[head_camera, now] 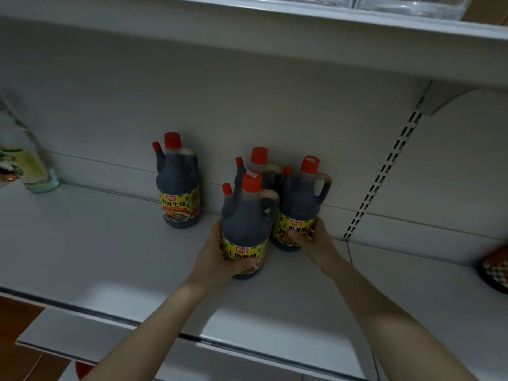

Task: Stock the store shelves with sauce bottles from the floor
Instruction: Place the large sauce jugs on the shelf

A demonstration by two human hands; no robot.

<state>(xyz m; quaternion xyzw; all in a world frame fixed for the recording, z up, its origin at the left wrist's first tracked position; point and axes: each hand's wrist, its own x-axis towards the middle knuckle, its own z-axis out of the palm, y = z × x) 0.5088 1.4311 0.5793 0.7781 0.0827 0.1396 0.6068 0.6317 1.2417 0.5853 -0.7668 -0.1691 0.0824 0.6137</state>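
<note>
Closest to me, both my bare forearms reach up from the bottom edge onto a white store shelf (110, 257). My left hand (217, 259) wraps around the lower body of a dark front sauce bottle (244, 224), thumb across its yellow label, and the bottle stands upright on the shelf. Just beside it to the right, my right hand (313, 239) grips the base of a second sauce bottle (299, 202), also upright, fingers curled over its label. Both bottles have red caps and loop handles.

Behind and between them stands a third bottle (259, 160) — whether it touches them I cannot tell. Farther left, apart from the group, a fourth bottle (178, 188) stands near the back panel (247, 119). At the far left edge sits a clear bottle (27, 166) of pale liquid. Overhead, an upper shelf (247, 48) overhangs.
</note>
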